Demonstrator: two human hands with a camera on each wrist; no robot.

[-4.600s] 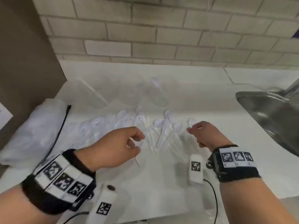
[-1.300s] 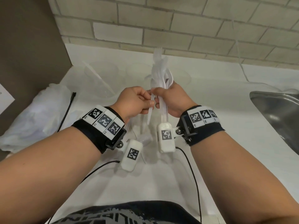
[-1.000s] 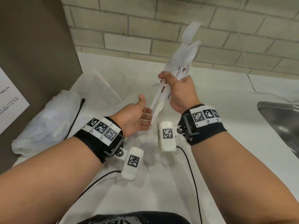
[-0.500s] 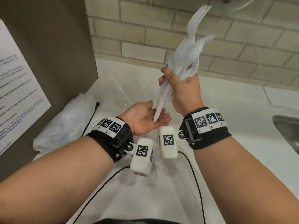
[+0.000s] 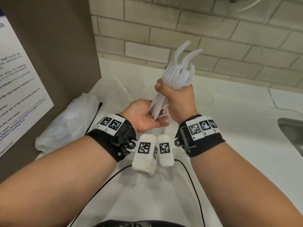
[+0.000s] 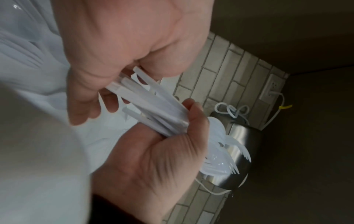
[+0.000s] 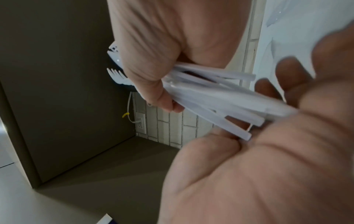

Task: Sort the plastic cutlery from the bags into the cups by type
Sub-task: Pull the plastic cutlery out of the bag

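My right hand (image 5: 177, 97) grips a bundle of white plastic cutlery (image 5: 179, 74) upright above the counter, fork tines and spoon bowls fanning out on top. The handle ends (image 5: 158, 108) stick out below the fist and rest against the upturned palm of my left hand (image 5: 147, 118), whose fingers lie fairly straight beneath them. In the left wrist view the handles (image 6: 153, 106) run from my left fingers into the right fist (image 6: 153, 159). The right wrist view shows the same handles (image 7: 220, 100) meeting the left palm (image 7: 268, 166). Clear plastic cups (image 5: 131, 89) stand behind the hands, faint against the counter.
A white plastic bag (image 5: 68, 123) lies at the left by a brown cabinet side (image 5: 57, 54) with a posted notice (image 5: 18, 89). A brick wall (image 5: 213, 38) backs the white counter (image 5: 237, 128). A steel sink (image 5: 293, 135) sits at the right edge.
Both hands left the cutlery spread on the counter and gathered a bundle. The right hand raised it upright, and the left let go and opened flat under the handle ends.
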